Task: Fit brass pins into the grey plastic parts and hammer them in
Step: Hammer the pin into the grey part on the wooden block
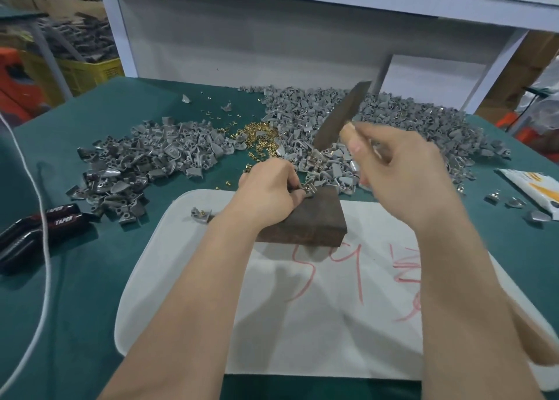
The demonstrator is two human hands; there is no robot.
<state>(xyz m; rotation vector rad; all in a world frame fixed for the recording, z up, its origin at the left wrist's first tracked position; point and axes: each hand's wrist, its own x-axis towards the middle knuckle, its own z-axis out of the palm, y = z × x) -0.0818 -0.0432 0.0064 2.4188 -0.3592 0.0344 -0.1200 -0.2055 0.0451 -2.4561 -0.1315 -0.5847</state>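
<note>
My left hand (269,192) pinches a small grey plastic part (309,187) with a brass pin in it against the far top edge of a dark wooden block (305,218). In my right hand (402,169) I grip a flat dark metal bar (343,115), raised and tilted above the block; it is motion-blurred. Loose brass pins (260,137) lie in a heap on the green table beyond the block. Big piles of grey plastic parts lie to the left (145,163) and to the right (378,118) of the pins.
The block stands on a white sheet (332,309) marked with red writing. One grey part (201,213) lies on the sheet's far left corner. Black tools (39,230) labelled TAPER and a white cord (36,206) are at the left. A white packet (535,187) lies at the right edge.
</note>
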